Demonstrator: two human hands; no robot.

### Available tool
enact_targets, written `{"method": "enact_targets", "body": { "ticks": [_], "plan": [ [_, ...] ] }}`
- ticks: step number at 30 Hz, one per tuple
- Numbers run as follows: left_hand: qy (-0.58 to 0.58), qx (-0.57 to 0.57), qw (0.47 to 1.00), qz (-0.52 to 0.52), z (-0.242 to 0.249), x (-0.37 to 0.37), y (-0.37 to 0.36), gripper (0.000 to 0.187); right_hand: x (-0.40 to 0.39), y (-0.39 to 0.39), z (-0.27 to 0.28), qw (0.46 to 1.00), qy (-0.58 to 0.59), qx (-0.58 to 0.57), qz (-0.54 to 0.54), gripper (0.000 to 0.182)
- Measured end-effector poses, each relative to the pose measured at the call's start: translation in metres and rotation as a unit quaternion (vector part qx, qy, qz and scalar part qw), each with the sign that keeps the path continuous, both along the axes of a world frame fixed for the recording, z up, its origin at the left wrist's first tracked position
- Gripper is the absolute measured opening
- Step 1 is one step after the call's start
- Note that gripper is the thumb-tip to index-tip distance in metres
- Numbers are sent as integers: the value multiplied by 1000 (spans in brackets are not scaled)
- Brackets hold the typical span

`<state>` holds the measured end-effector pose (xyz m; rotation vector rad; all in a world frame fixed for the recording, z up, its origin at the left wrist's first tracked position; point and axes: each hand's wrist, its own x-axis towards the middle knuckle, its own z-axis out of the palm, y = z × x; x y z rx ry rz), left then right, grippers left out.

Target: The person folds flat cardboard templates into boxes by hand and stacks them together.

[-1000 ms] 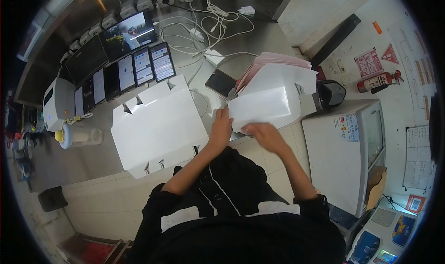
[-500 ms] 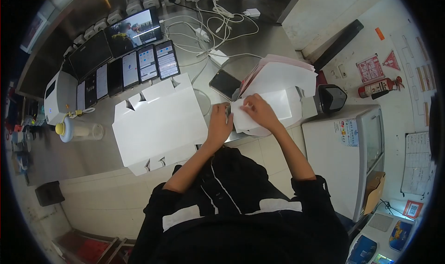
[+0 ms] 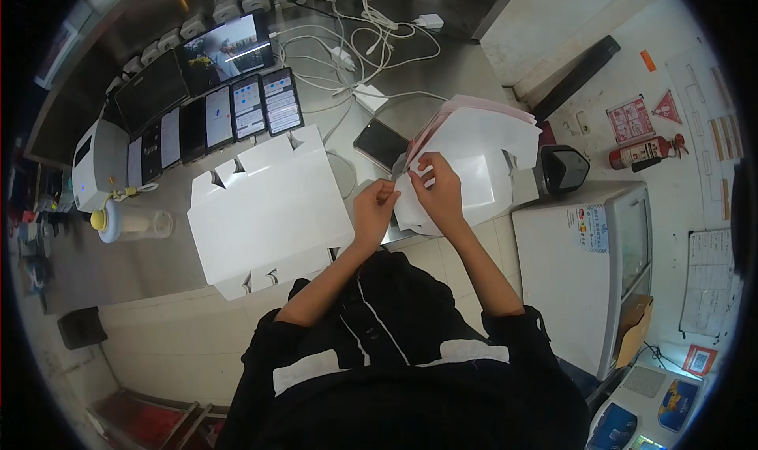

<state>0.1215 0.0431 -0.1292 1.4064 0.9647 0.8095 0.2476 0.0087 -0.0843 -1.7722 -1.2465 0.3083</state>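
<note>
A white cardboard box blank [image 3: 474, 178] lies on a stack of white and pink-edged sheets [image 3: 433, 126] at the right of the counter. My right hand [image 3: 440, 193] is closed, thumb and fingers pinching at the blank's near-left edge. Beside it, my left hand [image 3: 373, 211] is closed too, its fingertips at the left corner of the same cardboard. Exactly what lies between the fingertips is partly hidden. Another white box blank [image 3: 268, 205], with notched flaps, is spread flat to the left of my hands.
A dark-screened phone [image 3: 381, 144] lies just beyond my hands. Several phones [image 3: 249, 106] and a tablet [image 3: 229, 49] stand in a row at the back left. White cables [image 3: 359, 55] tangle behind. A yellow-capped bottle [image 3: 130, 222] lies left; a white fridge [image 3: 576, 260] stands right.
My right hand has turned more upright and its fingers have drawn together at the cardboard's edge. My left fingertips have curled in closer to the corner.
</note>
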Motion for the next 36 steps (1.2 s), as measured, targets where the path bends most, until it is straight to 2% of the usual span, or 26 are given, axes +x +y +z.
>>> {"method": "enact_targets", "body": {
  "ticks": [1, 3, 4, 6, 9, 16, 22, 24, 28, 30, 31, 33, 34, 35, 36],
  "plan": [
    [0, -1, 1000, 4, -1, 0, -2, 12, 1, 1, -2, 1000, 0, -1, 4, 17],
    [10, 47, 999, 6, -4, 0, -4, 10, 5, 5, -8, 994, -103, 22, 27, 16],
    [10, 46, 999, 12, -2, -1, -3, 10, 9, 6, -9, 994, -103, 21, 32, 16],
    [-5, 23, 1000, 2, 2, -2, -1, 13, 20, 8, -9, 975, -213, 27, 65, 18],
    [9, 22, 1000, -16, -3, -4, 5, 13, 24, 12, -1, 978, -183, 14, 102, 18],
    [4, 24, 1000, -2, -3, -2, 7, 9, 41, 18, 4, 966, -206, 41, 153, 14],
    [43, 2, 999, -27, -2, -5, 8, 11, 51, 14, 3, 972, -139, 54, 181, 13],
    [29, 73, 997, -22, -1, -5, 6, 12, 55, 11, 3, 982, -59, 21, 175, 14],
    [16, 80, 997, -14, -8, -3, 11, 15, 52, 10, 7, 968, -126, 40, 214, 14],
    [41, -20, 999, 0, -13, -5, 16, 15, 41, 9, 7, 958, -180, -20, 224, 18],
    [41, -20, 999, -2, -15, -6, 16, 15, 37, 6, 2, 958, -180, -20, 222, 18],
    [61, -24, 997, 39, -21, -7, 18, 17, 32, -2, -15, 988, -93, -36, 114, 24],
    [61, -23, 997, 41, -28, -5, 21, 17, 33, -6, -20, 990, -81, -90, 69, 32],
    [129, 2, 988, -79, -36, -2, 26, 23, 36, -8, -17, 990, -81, -90, 71, 32],
    [195, 27, 960, -197, -45, -1, 26, 30, 39, -10, -15, 962, -168, -203, 77, 34]
  ]
}}
